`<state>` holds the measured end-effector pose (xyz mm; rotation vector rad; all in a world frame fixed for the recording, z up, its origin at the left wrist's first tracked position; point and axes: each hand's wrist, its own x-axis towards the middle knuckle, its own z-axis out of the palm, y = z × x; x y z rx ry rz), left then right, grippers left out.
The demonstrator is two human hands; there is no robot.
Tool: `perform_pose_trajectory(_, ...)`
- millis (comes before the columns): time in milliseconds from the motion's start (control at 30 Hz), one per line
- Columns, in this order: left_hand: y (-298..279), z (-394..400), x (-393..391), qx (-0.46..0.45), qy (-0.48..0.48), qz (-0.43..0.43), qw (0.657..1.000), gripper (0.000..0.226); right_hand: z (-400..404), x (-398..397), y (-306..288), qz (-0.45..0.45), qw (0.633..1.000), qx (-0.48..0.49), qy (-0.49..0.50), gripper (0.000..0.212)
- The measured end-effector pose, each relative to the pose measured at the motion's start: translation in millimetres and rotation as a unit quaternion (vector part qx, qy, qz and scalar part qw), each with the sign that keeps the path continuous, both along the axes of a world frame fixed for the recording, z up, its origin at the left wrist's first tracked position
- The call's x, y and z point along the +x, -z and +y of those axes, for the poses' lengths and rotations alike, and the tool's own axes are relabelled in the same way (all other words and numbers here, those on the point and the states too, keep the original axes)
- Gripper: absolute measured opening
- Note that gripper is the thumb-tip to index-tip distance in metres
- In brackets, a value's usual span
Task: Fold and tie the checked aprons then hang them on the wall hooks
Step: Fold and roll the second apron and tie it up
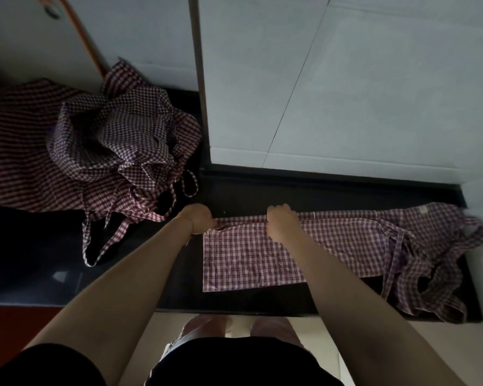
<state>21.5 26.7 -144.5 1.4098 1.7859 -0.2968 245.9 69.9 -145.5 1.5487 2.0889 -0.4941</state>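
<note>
Our two bare forearms reach forward from the bottom of the view over a dark counter [184, 274]. Our left hand [197, 220] curls its fingers around the far left corner of a checked apron [248, 257]; our right hand [280, 222] pinches the same far edge a little to its right. This apron lies flat and partly folded, stretching from both hands away to the right, where its ties [396, 246] trail in a loose tangle. We judge the cloth light, soft and limp, best gripped at corners and hems. Beyond our left hand, a crumpled heap of checked aprons [103, 140] waits.
</note>
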Motion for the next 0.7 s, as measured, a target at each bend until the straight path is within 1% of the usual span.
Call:
perform_pose_trajectory(33, 1, 1, -2, 0.018, -0.019, -0.001, 1.000, 0.042, 0, -1, 1, -0.005, 1.000, -0.004, 0.003, 0.037)
perform_pose_trajectory(100, 1, 0, -2, 0.045, -0.078, 0.012, 0.996, 0.032, 0, -3, 2, -0.005, 1.000, -0.013, 0.014, 0.037)
perform_pose_trajectory(167, 0, -5, 2, 0.097, -0.104, 0.080, 0.987, 0.017, 0, -5, 3, -0.005, 1.000, -0.019, 0.021, 0.041)
perform_pose_trajectory(200, -1, -8, 6, 0.147, -0.101, 0.110, 0.978, 0.019, 0, -5, 5, -0.005, 1.000, -0.020, 0.020, 0.041)
perform_pose_trajectory(233, 1, -8, 10, 0.204, -0.095, 0.109, 0.968, 0.023, 0, -4, 6, -0.004, 1.000, -0.021, 0.019, 0.041)
perform_pose_trajectory(267, 2, -8, 16, 0.247, -0.081, 0.076, 0.963, 0.025, 1, -4, 6, -0.004, 1.000, -0.021, 0.015, 0.040)
perform_pose_trajectory(300, 3, -8, 23, 0.263, -0.052, 0.036, 0.963, 0.025, 1, -3, 5, -0.001, 1.000, -0.022, 0.011, 0.039)
perform_pose_trajectory(333, 5, -6, 30, 0.252, -0.006, 0.006, 0.968, 0.026, 2, -3, 4, 0.005, 1.000, -0.024, 0.006, 0.039)
perform_pose_trajectory(367, 7, -4, 39, 0.230, 0.045, -0.003, 0.972, 0.027, 2, -2, 3, 0.015, 0.999, -0.028, 0.005, 0.039)
perform_pose_trajectory(400, 9, -2, 46, 0.206, 0.085, 0.008, 0.975, 0.028, 3, -1, 2, 0.027, 0.999, -0.030, 0.004, 0.038)
perform_pose_trajectory(433, 11, 0, 49, 0.191, 0.106, 0.020, 0.976, 0.029, 4, 1, 0, 0.038, 0.999, -0.033, 0.002, 0.036)
perform_pose_trajectory(500, 15, 3, 52, 0.184, 0.111, 0.035, 0.976, 0.030, 7, 9, 0, 0.038, 0.999, -0.037, -0.005, 0.032)
perform_pose_trajectory(600, 13, 4, 51, 0.221, 0.148, 0.072, 0.961, 0.026, 13, 19, -4, -0.006, 0.998, -0.062, -0.005, 0.040)
perform_pose_trajectory(633, 13, 4, 54, 0.237, 0.162, 0.071, 0.955, 0.026, 13, 20, -5, -0.015, 0.998, -0.065, -0.008, 0.040)
perform_pose_trajectory(700, 13, 5, 63, 0.232, 0.179, 0.045, 0.955, 0.027, 13, 19, -9, -0.010, 0.998, -0.061, -0.013, 0.031)
